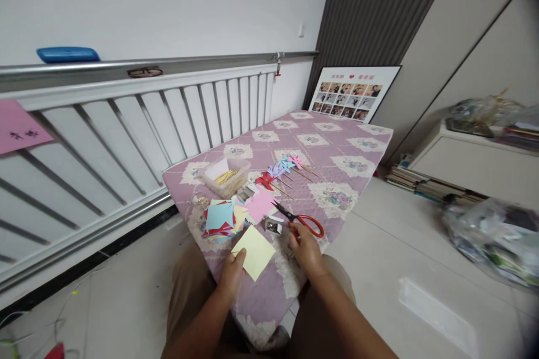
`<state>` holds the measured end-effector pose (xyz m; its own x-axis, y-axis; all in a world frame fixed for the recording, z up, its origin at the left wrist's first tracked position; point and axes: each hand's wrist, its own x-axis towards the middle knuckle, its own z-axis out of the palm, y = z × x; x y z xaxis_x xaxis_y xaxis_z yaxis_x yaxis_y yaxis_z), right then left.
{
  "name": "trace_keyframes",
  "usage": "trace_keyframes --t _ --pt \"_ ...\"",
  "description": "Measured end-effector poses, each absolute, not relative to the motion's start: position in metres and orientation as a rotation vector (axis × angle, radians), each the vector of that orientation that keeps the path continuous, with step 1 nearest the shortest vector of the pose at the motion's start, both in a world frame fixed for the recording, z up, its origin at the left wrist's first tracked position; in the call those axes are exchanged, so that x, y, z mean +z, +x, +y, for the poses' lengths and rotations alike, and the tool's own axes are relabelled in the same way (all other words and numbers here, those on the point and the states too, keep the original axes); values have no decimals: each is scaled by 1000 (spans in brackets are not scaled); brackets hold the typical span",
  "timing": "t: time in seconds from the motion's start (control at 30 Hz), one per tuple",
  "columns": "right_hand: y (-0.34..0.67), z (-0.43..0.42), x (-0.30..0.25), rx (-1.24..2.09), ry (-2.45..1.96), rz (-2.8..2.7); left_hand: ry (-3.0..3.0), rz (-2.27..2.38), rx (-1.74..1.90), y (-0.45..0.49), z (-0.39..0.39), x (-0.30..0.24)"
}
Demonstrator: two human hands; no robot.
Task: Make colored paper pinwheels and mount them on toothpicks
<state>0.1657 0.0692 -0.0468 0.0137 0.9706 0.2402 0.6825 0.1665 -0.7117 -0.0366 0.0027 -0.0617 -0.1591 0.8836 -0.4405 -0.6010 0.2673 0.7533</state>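
My left hand (232, 274) pinches a square of pale yellow paper (255, 252) at its left edge, thumb on top. My right hand (306, 248) has its fingers curled at the red-handled scissors (310, 225), hiding part of the handles; the dark blades point up and left. Just left of those fingers stands a small open box (273, 226) with tiny metal pieces in it. A pile of coloured paper squares (219, 215) lies beyond my left hand, and pink paper (260, 204) is beside it. Several paper pinwheels (278, 169) on sticks lie in a row farther back.
A clear plastic box (227, 175) of thin sticks stands on the flowered tablecloth (324, 146). A white radiator (168, 115) runs along the left wall. A framed photo board (351, 92) leans at the far end. Plastic bags (497, 241) lie at the right.
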Motion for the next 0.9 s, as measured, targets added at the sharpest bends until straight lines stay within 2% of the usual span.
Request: trace_keyframes --t 0.3,0.9 --pt "99 -4 -83 760 -1419 -1477 323 1001 1417 -44 3 -69" --pt "97 -8 -94 1004 -1171 -1532 352 944 1367 -45 4 -78"
